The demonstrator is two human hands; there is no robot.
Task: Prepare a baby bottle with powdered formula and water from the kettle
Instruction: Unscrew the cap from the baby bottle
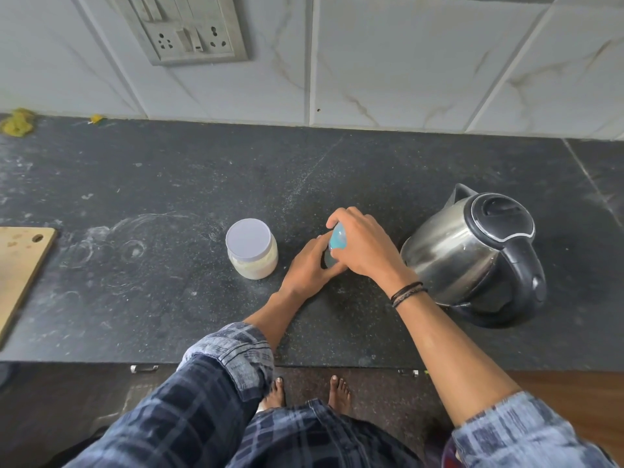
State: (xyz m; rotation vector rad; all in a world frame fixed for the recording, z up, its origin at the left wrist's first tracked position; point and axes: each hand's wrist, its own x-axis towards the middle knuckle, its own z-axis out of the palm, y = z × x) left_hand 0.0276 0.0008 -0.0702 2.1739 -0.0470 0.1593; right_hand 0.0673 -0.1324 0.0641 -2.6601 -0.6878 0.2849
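The right hand (364,248) is curled over the top of the baby bottle (332,260), with its fingers wrapped round the blue top (337,238). The left hand (309,268) grips the lower body of the bottle from the side and steadies it. The bottle stands on the counter (169,298) between the formula jar (251,246) and the kettle (472,255), near both and touching neither. The hands cover most of the bottle, so its contents cannot be seen. The grip suits a twist of the top, but the direction of the twist, loosening or tightening, cannot be told. The formula jar stands upright to the left of the bottle with its white lid on; pale powder shows through the wall. No scoop is in view. The kettle stands to the right with its lid closed and its spout pointing away from the person. Judged from this layout, the task is most likely at an early stage: the bottle is being opened, and the powder and water have not yet been added. If so, the remaining steps are to remove the top, open the jar, dose the powder, pour from the kettle, refit the top and mix. A wooden cutting board (20,265) lies at the left edge of the counter, well apart from the work.
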